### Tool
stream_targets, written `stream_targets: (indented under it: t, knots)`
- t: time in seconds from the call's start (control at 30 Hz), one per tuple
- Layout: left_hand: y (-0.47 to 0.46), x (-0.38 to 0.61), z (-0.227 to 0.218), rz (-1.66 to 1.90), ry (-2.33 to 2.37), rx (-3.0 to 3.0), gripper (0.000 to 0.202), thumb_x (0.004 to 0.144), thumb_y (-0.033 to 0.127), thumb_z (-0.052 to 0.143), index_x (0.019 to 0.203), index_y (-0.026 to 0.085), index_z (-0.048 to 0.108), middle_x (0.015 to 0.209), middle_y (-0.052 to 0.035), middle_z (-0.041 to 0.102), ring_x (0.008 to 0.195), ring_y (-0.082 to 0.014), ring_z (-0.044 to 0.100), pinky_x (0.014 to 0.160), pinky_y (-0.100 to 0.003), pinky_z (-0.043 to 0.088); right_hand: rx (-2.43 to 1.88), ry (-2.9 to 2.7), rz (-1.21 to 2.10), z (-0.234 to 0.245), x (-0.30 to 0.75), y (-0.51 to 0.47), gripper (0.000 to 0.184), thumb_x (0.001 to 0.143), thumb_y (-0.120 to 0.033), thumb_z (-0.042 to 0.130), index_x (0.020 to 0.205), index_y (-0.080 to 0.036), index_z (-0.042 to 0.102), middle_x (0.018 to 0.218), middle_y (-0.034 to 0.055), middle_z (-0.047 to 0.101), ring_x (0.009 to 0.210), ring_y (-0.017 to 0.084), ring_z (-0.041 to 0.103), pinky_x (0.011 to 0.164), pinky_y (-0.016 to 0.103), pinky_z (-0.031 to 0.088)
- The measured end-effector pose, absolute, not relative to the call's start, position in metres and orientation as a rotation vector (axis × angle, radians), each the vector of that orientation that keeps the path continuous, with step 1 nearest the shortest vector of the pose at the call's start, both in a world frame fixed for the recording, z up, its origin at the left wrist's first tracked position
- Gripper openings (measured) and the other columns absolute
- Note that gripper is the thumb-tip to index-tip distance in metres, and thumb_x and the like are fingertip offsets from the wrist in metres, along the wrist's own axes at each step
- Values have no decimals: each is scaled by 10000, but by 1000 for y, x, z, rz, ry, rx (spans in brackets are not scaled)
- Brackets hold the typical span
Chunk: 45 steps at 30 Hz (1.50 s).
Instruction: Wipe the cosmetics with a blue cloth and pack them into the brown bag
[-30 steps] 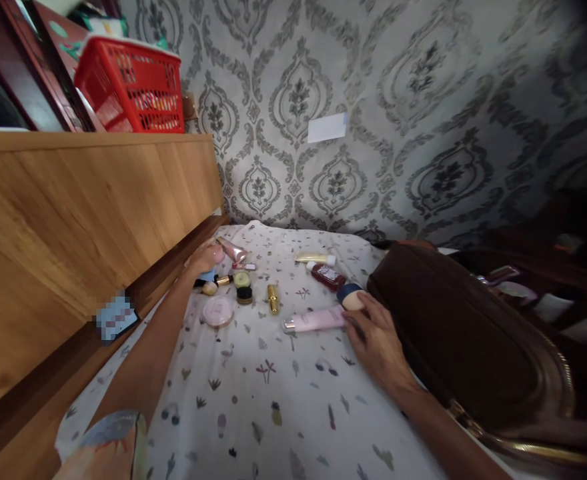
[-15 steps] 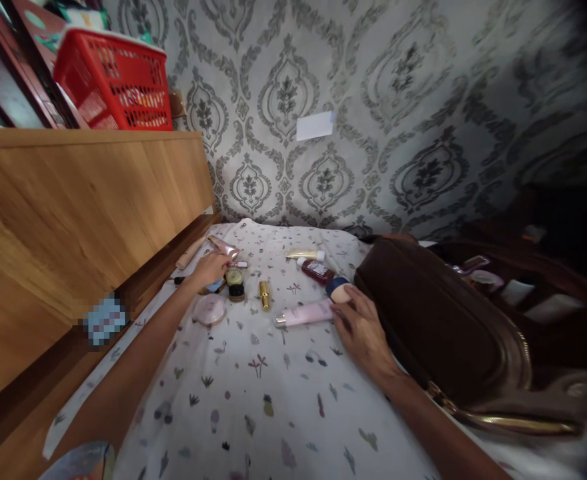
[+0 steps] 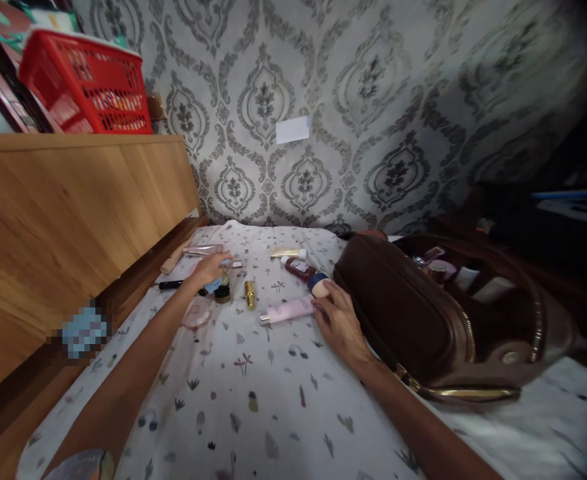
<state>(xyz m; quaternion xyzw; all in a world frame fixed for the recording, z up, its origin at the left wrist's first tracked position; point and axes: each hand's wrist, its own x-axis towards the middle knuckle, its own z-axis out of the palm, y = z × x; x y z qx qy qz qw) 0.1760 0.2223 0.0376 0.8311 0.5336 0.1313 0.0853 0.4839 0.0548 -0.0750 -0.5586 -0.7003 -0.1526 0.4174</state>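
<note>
My left hand [image 3: 209, 270] is bent over small cosmetics, its fingers closed on a light-blue item [image 3: 214, 286] that is mostly hidden. Right beside it is a small black-based jar [image 3: 222, 293]. A round pink compact [image 3: 196, 312] lies under the wrist, and a pinkish tube [image 3: 203, 250] lies beyond the hand. My right hand [image 3: 341, 323] has its fingertips around the pale body of a blue-lidded jar [image 3: 318, 285]. Its thumb is by the end of a pink squeeze tube [image 3: 287, 311]. A gold lipstick [image 3: 250, 295] stands between the hands.
An open brown bag [image 3: 398, 307] with items inside sits at the right. A dark red bottle [image 3: 299, 268] and a yellowish tube [image 3: 287, 253] lie beyond my right hand. Along the left runs a wooden cabinet [image 3: 73, 207] with a red basket [image 3: 88, 83] on top.
The view has shifted, so the scene sits further left. My left hand has moved slightly right with the light-blue item, and the pinkish tube beyond it lies more level. My right hand stays on the jar.
</note>
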Motion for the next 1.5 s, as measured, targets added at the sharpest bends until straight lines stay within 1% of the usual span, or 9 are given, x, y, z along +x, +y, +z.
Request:
stream_targets:
  t: [0.13, 0.27, 0.33, 0.43, 0.5, 0.63, 0.83, 1.07, 1.5]
  knots:
    - [201, 170, 34, 316, 1738, 2519, 386, 868, 84, 510, 1179, 218, 698, 1290, -101, 684, 1233, -310, 598, 1041, -434, 467, -1400, -1736, -336, -76, 485, 56, 249, 918, -225, 484, 947, -176, 726, 1376, 176, 545, 1309, 354, 478, 1068, 575, 466]
    - [167, 181, 28, 237, 1650, 2606, 371, 870, 87, 504, 1140, 210, 727, 1222, -120, 704, 1175, -300, 629, 1015, -401, 476, -1395, -1744, -372, -77, 485, 57, 250, 920, -225, 479, 944, -169, 721, 1371, 181, 542, 1306, 355, 484, 1068, 568, 471]
    - [150, 189, 25, 219, 1558, 2639, 395, 862, 84, 505, 1158, 231, 724, 1222, -92, 711, 1162, -279, 635, 1013, -377, 478, -1401, -1748, -376, -78, 486, 57, 248, 915, -213, 480, 951, -174, 722, 1379, 173, 536, 1315, 350, 477, 1085, 561, 460]
    - [123, 198, 19, 199, 1394, 2666, 407, 867, 100, 517, 1167, 292, 714, 1187, -8, 735, 1113, -221, 658, 986, -308, 490, -1411, -1757, -360, -79, 487, 58, 243, 905, -220, 492, 956, -187, 727, 1388, 159, 537, 1313, 350, 476, 1089, 568, 452]
    - [105, 199, 14, 198, 1321, 2676, 432, 872, 95, 506, 1198, 310, 690, 1197, 16, 731, 1098, -198, 662, 957, -282, 500, -1414, -1765, -358, -79, 488, 58, 242, 903, -231, 499, 950, -180, 730, 1385, 168, 538, 1303, 356, 482, 1079, 570, 458]
    - [76, 197, 1, 223, 1289, 2699, 408, 899, 75, 465, 1189, 273, 672, 1205, -27, 712, 1115, -201, 638, 939, -304, 508, -1409, -1766, -387, -79, 487, 58, 258, 916, -231, 484, 935, -158, 731, 1367, 191, 539, 1294, 358, 487, 1079, 564, 456]
    - [59, 203, -12, 159, 1368, 2848, 300, 933, 109, 478, 1147, 241, 641, 1193, -72, 667, 1141, -231, 577, 913, -361, 529, -1399, -1770, -374, -79, 488, 59, 259, 914, -231, 485, 950, -165, 733, 1359, 177, 543, 1303, 353, 472, 1093, 560, 441]
    - [60, 204, -9, 123, 1416, 2874, 302, 975, 164, 417, 1184, 234, 624, 1157, -95, 651, 1135, -245, 547, 916, -370, 527, -1412, -1790, -389, -79, 488, 61, 251, 899, -211, 494, 947, -152, 733, 1336, 184, 551, 1300, 353, 473, 1092, 548, 440]
    - [59, 205, -6, 96, 1421, 2901, 274, 971, 153, 439, 1173, 225, 609, 1156, -98, 649, 1127, -254, 568, 866, -359, 534, -1390, -1793, -487, -79, 489, 62, 241, 897, -212, 487, 912, -168, 723, 1310, 181, 570, 1265, 349, 506, 1041, 550, 490]
